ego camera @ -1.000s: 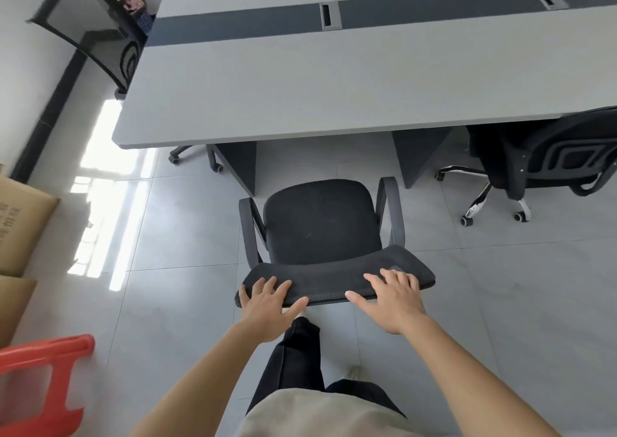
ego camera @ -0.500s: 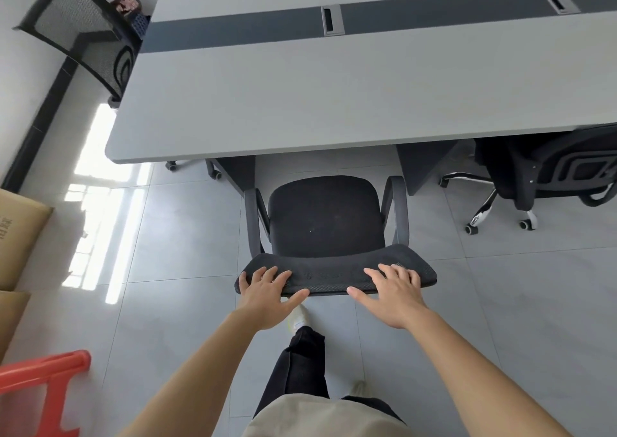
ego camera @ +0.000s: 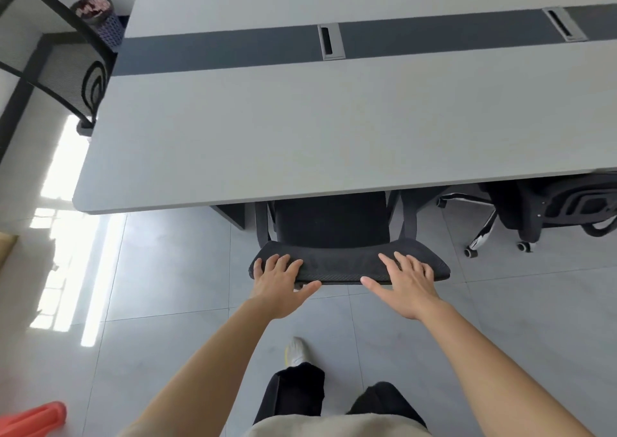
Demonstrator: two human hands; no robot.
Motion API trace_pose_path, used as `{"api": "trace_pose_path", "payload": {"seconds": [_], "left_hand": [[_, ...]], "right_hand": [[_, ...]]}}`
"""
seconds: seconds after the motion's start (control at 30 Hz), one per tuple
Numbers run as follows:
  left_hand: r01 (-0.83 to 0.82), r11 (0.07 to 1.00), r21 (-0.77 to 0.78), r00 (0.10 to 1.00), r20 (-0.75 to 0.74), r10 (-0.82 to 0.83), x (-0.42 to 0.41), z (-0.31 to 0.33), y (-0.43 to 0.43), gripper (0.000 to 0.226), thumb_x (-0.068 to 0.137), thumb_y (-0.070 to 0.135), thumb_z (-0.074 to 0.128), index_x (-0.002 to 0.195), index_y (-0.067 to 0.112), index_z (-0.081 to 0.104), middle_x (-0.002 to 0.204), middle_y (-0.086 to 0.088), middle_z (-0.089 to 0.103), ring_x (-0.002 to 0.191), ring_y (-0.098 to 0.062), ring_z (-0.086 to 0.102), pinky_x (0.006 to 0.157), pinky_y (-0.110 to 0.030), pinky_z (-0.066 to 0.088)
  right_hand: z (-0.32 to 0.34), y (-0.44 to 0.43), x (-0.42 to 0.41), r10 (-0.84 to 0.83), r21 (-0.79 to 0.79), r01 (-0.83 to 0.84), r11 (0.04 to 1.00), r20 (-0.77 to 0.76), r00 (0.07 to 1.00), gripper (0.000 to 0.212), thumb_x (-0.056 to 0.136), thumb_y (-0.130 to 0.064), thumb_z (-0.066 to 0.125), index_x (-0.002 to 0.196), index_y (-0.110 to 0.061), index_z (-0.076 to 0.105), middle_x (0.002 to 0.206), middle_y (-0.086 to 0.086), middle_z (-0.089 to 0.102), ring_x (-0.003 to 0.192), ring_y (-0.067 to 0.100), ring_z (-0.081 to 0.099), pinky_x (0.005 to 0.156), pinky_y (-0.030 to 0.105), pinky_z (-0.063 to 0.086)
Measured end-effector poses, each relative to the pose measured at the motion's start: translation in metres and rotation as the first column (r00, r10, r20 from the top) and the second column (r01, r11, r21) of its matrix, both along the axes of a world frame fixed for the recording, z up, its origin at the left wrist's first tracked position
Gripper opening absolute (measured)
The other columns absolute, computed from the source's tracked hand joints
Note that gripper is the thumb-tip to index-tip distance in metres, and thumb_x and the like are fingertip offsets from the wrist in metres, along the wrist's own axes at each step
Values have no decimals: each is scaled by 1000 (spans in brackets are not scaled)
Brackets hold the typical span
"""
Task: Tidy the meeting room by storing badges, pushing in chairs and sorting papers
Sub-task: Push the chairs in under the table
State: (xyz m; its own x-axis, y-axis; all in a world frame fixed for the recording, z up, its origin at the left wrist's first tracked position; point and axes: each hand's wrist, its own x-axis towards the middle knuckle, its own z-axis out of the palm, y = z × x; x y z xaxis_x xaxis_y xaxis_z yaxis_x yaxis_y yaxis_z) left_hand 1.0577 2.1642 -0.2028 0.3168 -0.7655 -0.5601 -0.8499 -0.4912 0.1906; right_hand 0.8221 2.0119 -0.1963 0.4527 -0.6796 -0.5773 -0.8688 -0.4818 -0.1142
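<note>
A black mesh office chair (ego camera: 334, 222) stands in front of me with the front of its seat tucked under the edge of the long grey meeting table (ego camera: 300, 129). My left hand (ego camera: 278, 279) presses on the left end of the chair's backrest top with straight fingers. My right hand (ego camera: 405, 281) presses on the right end the same way, thumb spread below the rim. No badges or papers are in view.
Another black swivel chair (ego camera: 551, 216) sits half under the table at the right. A mesh chair (ego camera: 56, 52) stands at the table's left end beside a waste bin (ego camera: 98, 19). A red plastic stool (ego camera: 33, 418) is at the lower left, on grey floor tiles.
The chair has rolled forward, away from me, and its seat now slips under the table edge. Both hands stayed on the backrest and I stepped forward with it.
</note>
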Motion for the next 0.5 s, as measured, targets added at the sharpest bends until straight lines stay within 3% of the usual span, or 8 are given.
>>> {"api": "trace_pose_path", "payload": {"seconds": [0.27, 0.4, 0.5], "left_hand": [[-54, 998, -13, 997, 54, 55, 13, -4, -51, 89, 86, 82, 14, 156, 27, 20, 164, -2, 12, 151, -26, 2, 121, -56, -2], [-168, 985, 38, 983, 76, 165, 15, 0, -76, 111, 67, 92, 1, 155, 27, 22, 162, -5, 16, 150, -25, 5, 120, -54, -4], [-261, 964, 46, 962, 98, 256, 13, 5, -95, 112, 66, 92, 1, 154, 26, 24, 159, -5, 21, 150, -23, 7, 120, -55, -4]], "right_hand": [[-10, -68, 23, 78, -62, -73, 995, 72, 994, 93, 81, -89, 12, 158, -36, 9, 167, 7, 0, 153, 30, -3, 122, 48, 4], [-12, -102, 36, 151, -81, -144, 986, 86, 985, 91, 82, -89, 14, 153, -35, 30, 162, 6, 24, 148, 28, 16, 120, 46, 10], [-8, -126, 48, 187, -85, -179, 980, 97, 977, 89, 81, -89, 17, 148, -34, 40, 155, 2, 37, 144, 25, 26, 117, 44, 14]]}}
